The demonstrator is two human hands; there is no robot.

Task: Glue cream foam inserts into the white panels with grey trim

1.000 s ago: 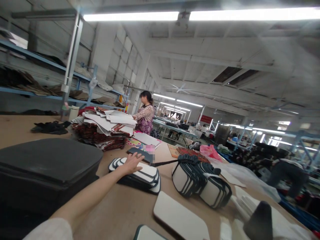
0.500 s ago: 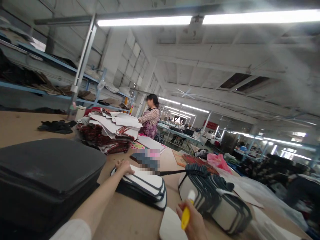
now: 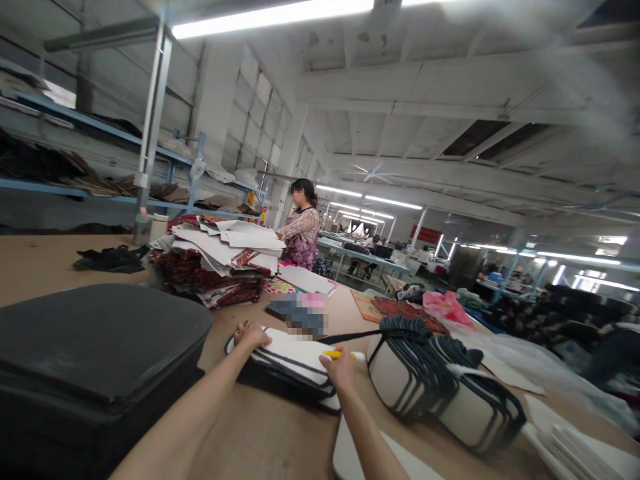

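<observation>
A short stack of white panels with dark edging (image 3: pixel 296 345) lies on the table in front of me. My left hand (image 3: pixel 253 335) grips its left end, thumb on the top panel and fingers partly hidden. At the right end, my right hand (image 3: pixel 340 368) is closed on a yellow pen-like tool with a white end (image 3: pixel 332 355), its yellow tip pointing left over the top panel. Below my right forearm is a loose white board (image 3: pixel 353 453), partly covered. Dark strips run from the stack to a bundle of similar edged panels (image 3: pixel 395 373) on the right.
A tall pile of black panels (image 3: pixel 100 340) stands at the left. Behind are a heap of white and dark red pieces (image 3: pixel 220 257) and a black cloth scrap (image 3: pixel 113 259). Another person (image 3: pixel 301 230) stands beyond the table (image 3: pixel 240 427). Clear plastic sheeting (image 3: pixel 545 373) lies at the right.
My right hand has moved up and left from above the loose white board to the stack's right end, turning the yellow tool level. My left hand stays on the stack.
</observation>
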